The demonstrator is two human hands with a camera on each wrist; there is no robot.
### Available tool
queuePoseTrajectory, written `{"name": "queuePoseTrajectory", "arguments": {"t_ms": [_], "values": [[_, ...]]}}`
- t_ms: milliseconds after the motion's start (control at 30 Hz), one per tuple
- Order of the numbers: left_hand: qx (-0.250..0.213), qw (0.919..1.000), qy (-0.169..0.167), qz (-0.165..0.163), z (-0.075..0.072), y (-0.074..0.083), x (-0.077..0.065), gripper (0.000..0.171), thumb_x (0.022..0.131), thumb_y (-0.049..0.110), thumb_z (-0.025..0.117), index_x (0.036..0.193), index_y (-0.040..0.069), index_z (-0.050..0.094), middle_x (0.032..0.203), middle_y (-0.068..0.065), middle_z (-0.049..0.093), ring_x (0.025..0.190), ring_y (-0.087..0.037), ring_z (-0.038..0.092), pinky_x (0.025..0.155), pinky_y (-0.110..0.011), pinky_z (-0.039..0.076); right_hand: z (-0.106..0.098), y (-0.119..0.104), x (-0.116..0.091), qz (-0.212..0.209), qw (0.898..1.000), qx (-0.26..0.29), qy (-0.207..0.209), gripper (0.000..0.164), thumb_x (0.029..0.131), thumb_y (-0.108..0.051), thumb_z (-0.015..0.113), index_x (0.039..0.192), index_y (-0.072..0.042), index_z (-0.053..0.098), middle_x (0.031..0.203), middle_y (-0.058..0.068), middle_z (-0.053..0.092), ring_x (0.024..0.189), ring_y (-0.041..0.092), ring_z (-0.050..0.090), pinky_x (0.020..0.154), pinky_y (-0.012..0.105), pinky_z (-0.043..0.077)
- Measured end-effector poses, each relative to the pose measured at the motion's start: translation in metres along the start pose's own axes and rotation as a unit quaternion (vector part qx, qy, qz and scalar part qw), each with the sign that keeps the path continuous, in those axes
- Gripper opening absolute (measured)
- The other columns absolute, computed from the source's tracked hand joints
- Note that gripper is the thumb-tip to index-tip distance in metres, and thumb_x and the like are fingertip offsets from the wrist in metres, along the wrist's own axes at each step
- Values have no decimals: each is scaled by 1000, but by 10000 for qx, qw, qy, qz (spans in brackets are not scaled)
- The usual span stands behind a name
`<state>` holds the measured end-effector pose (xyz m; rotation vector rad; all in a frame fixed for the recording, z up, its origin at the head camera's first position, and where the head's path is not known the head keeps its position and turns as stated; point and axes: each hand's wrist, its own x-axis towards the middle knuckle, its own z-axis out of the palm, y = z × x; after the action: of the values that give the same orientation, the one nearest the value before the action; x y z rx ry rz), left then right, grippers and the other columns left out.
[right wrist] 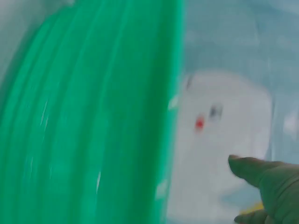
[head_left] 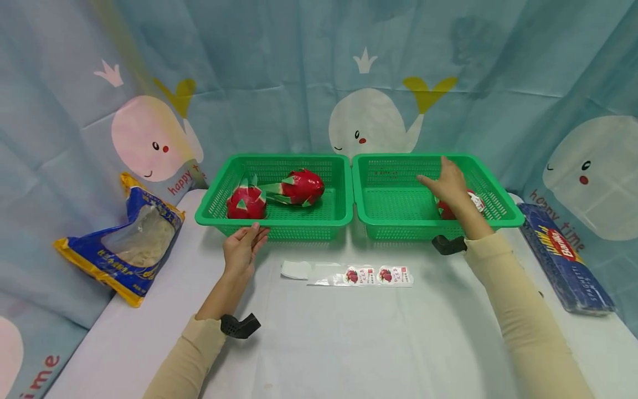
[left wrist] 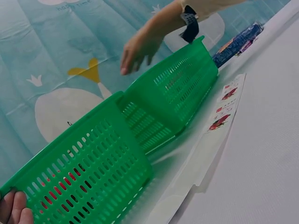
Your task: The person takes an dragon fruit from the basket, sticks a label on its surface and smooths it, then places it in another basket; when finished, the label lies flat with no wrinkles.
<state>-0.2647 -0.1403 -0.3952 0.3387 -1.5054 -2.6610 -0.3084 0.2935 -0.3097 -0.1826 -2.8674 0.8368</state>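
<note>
My left hand [head_left: 240, 252] pinches the front rim of the left green basket [head_left: 299, 223], thumb on top and fingers curled below; its fingers [left wrist: 17, 207] show at the rim in the left wrist view. Two dragon fruits lie in that basket, one [head_left: 247, 203] near the front left, the other [head_left: 305, 187] farther back. Over the right green basket [head_left: 394, 223] hangs my right hand [head_left: 450, 182], thumb and fingers spread, holding nothing. Below its wrist, a dragon fruit [head_left: 445, 211] bearing a white sticker [head_left: 477, 201] is partly hidden inside the basket.
A strip of dragon fruit labels [head_left: 360, 275] with a folded white end lies before the baskets on the white table [head_left: 339, 343]. Left stands a blue-and-yellow bag [head_left: 134, 238]; a blue spaghetti pack [head_left: 565, 260] lies right. A whale-print curtain [head_left: 279, 72] hangs behind.
</note>
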Motion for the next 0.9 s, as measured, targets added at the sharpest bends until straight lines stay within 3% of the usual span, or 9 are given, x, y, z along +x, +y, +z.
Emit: {"name": "queuePoseTrajectory", "arguments": {"t_ms": [67,233,400,533,700,900], "values": [[7,10000,45,17,-1,2,0,13,88,14,61,81,3,62,75,-3,70,75,-12,70,76,-24,55,13,-28,10,-383,9988,273,-96,82,92,-37,53,146,2,6,149,28,13,136,46,14,108,61,18],[89,9999,120,72,0,5,0,13,88,15,60,82,3,62,75,-2,70,75,-11,69,76,-23,55,54,-90,30,-1028,9904,772,-501,79,89,-36,59,147,-6,15,151,18,21,138,38,20,108,54,26],[200,9997,104,42,2,2,0,12,89,15,59,83,4,61,75,-1,70,76,-10,69,80,-24,54,98,-132,44,-1378,9770,1106,-1194,78,88,-35,61,147,-8,17,150,15,26,137,33,25,109,48,30],[213,9998,53,34,2,-1,-1,11,89,14,59,84,4,59,74,-1,70,76,-10,69,80,-24,54,122,-155,55,-1284,9738,987,-1595,79,87,-35,61,146,-4,18,147,16,32,134,32,32,107,45,34],[237,9993,86,264,1,-4,-2,11,89,13,60,84,3,58,73,-2,69,74,-11,69,76,-22,55,132,-182,67,-1032,9700,886,-2013,81,88,-39,58,147,-5,14,148,16,29,135,32,30,107,45,34],[413,9987,100,272,4,-7,-7,13,89,13,60,88,0,57,77,-3,70,77,-12,69,80,-25,54,149,-184,78,-756,9643,855,-2389,84,87,-41,59,148,-9,11,153,13,17,140,31,19,111,47,28]]}}
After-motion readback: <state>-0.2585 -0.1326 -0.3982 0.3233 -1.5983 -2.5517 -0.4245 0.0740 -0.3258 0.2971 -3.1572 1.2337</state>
